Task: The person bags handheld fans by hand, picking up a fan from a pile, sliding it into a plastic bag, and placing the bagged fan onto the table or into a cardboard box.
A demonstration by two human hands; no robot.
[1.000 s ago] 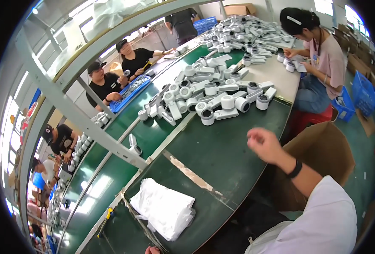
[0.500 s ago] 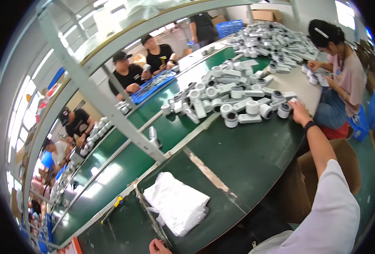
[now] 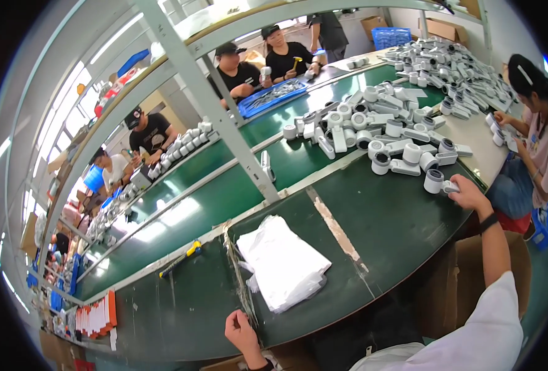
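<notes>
The green tabletop (image 3: 404, 213) bears a heap of white devices (image 3: 394, 128). The left hand (image 3: 241, 334) curls loosely, apparently empty; the right hand (image 3: 470, 193) pinches a single device (image 3: 433, 182) at the heap's near-right edge, where a steady, snag-free grip seems best.

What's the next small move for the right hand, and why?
Probably draw the device toward the bags: the right hand grips its handle at the near edge of the pile, and the left hand is near the bags.
</notes>
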